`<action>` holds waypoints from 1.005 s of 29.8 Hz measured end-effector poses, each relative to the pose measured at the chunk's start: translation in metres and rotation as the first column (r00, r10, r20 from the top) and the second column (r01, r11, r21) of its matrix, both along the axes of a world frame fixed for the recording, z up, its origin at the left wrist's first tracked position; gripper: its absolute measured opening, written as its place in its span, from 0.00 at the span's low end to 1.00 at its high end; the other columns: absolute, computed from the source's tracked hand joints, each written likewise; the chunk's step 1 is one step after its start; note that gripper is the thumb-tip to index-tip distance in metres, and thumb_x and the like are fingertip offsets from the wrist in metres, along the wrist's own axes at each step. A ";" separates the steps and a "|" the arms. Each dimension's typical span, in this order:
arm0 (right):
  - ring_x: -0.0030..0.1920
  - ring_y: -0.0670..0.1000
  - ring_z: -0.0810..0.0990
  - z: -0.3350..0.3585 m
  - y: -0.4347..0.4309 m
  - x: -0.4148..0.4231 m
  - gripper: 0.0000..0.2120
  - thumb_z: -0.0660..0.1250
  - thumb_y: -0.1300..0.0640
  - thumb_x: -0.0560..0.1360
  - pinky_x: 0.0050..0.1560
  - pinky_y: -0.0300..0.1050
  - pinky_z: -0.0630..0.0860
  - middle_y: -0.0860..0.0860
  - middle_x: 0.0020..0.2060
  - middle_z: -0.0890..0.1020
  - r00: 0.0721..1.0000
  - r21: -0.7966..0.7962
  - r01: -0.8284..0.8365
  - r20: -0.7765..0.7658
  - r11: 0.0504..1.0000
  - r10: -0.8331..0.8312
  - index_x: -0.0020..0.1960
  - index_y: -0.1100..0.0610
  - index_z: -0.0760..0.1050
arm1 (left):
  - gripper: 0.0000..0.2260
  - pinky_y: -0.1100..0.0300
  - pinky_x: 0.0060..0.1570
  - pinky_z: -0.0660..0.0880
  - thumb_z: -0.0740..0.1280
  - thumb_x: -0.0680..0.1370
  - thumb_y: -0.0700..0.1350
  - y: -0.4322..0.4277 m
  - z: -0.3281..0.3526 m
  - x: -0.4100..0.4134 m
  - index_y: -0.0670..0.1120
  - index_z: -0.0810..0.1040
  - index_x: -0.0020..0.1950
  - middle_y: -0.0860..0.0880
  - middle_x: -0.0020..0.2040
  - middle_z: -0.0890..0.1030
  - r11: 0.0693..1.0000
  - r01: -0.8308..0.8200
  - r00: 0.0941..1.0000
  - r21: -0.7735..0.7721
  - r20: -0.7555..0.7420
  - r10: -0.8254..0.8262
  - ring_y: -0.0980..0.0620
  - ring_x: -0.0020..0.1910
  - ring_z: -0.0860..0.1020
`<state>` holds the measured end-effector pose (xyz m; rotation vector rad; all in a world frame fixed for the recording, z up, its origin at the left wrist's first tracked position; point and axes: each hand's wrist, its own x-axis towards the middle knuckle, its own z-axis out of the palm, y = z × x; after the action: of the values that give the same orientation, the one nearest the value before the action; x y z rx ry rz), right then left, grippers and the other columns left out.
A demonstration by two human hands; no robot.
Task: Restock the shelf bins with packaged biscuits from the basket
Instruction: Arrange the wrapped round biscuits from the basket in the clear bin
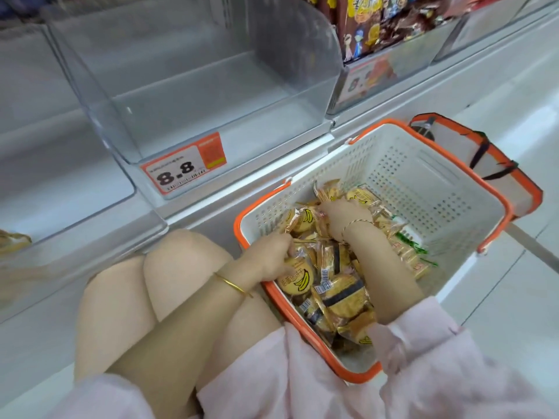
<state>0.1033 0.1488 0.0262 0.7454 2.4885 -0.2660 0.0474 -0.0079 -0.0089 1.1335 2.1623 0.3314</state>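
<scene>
Both hands dig into the white perforated plastic basket (423, 182): the left hand (269, 255) and right hand (341, 219) each curl around crinkly yellow banana-print biscuit packets (299, 279), which could slip loose before reaching the empty clear bin (211, 86) above.

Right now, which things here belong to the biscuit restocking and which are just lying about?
Job:
- biscuit packets
- white basket
- empty clear bin
- left hand
- right hand

Lying about:
- chocolate snack packs
- orange-edged bag
- green-striped packets
</scene>
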 end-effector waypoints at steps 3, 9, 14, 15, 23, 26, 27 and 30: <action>0.69 0.59 0.62 0.007 0.007 0.001 0.21 0.61 0.64 0.75 0.62 0.57 0.69 0.52 0.64 0.72 0.998 0.046 -0.062 -0.017 0.997 0.063 0.65 0.47 0.71 | 0.12 0.61 0.42 0.67 0.72 0.72 0.45 -0.001 0.003 -0.002 0.46 0.73 0.52 0.51 0.44 0.70 1.000 0.012 0.999 0.022 0.053 -0.013 0.53 0.44 0.70; 0.53 0.55 0.74 0.067 0.001 0.007 0.14 0.67 0.59 0.73 0.53 0.48 0.74 0.51 0.51 0.69 0.955 0.040 -0.176 -0.236 0.984 0.180 0.58 0.53 0.76 | 0.09 0.58 0.43 0.68 0.70 0.73 0.42 -0.028 0.066 -0.011 0.47 0.70 0.47 0.50 0.46 0.72 0.975 -0.109 0.993 0.191 0.061 0.099 0.52 0.45 0.71; 0.52 0.51 0.72 0.148 -0.065 -0.003 0.13 0.68 0.54 0.73 0.51 0.49 0.73 0.48 0.48 0.76 0.783 0.122 -0.362 -0.498 0.924 0.373 0.57 0.49 0.75 | 0.09 0.60 0.46 0.69 0.70 0.73 0.43 -0.115 0.162 -0.021 0.52 0.73 0.49 0.54 0.45 0.77 0.897 -0.254 0.937 0.362 -0.137 0.320 0.54 0.46 0.72; 0.50 0.51 0.72 0.162 -0.085 -0.006 0.13 0.68 0.52 0.73 0.49 0.49 0.73 0.46 0.45 0.76 0.728 0.139 -0.397 -0.554 0.907 0.404 0.57 0.48 0.74 | 0.09 0.61 0.45 0.68 0.69 0.73 0.43 -0.142 0.181 -0.021 0.53 0.74 0.50 0.55 0.45 0.77 0.873 -0.292 0.903 0.392 -0.187 0.386 0.55 0.46 0.72; 0.52 0.55 0.75 0.190 -0.260 -0.095 0.11 0.67 0.51 0.74 0.45 0.52 0.75 0.49 0.48 0.79 0.347 0.228 -0.561 -0.808 0.796 0.476 0.55 0.52 0.73 | 0.12 0.57 0.45 0.68 0.70 0.73 0.42 -0.313 0.230 -0.054 0.53 0.76 0.54 0.51 0.44 0.78 0.585 -0.551 0.395 0.595 -0.432 0.811 0.49 0.46 0.73; 0.56 0.56 0.74 0.171 -0.305 -0.140 0.12 0.65 0.52 0.75 0.48 0.50 0.74 0.50 0.53 0.79 0.405 0.207 -0.579 -0.767 0.789 0.498 0.58 0.51 0.72 | 0.13 0.48 0.46 0.74 0.69 0.73 0.41 -0.339 0.209 -0.083 0.48 0.76 0.57 0.44 0.45 0.79 0.631 -0.608 0.273 0.483 -0.619 0.737 0.41 0.51 0.74; 0.56 0.56 0.74 0.163 -0.318 -0.152 0.13 0.64 0.52 0.76 0.49 0.50 0.74 0.50 0.53 0.79 0.436 0.204 -0.587 -0.736 0.783 0.519 0.59 0.51 0.72 | 0.12 0.48 0.44 0.73 0.68 0.73 0.40 -0.342 0.202 -0.090 0.46 0.76 0.55 0.43 0.45 0.80 0.657 -0.633 0.245 0.409 -0.700 0.671 0.39 0.50 0.74; 0.57 0.57 0.75 0.140 -0.347 -0.175 0.13 0.64 0.54 0.77 0.49 0.48 0.73 0.51 0.54 0.79 0.531 0.186 -0.595 -0.639 0.782 0.556 0.61 0.50 0.72 | 0.15 0.52 0.43 0.70 0.53 0.71 0.34 -0.345 0.188 -0.103 0.45 0.74 0.51 0.45 0.47 0.81 0.704 -0.660 0.245 0.263 -0.810 0.533 0.41 0.50 0.75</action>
<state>-0.0715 -0.1981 0.1664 -0.3379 3.2149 -0.4001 -0.0551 -0.3524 0.1786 0.2343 3.4494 -0.1348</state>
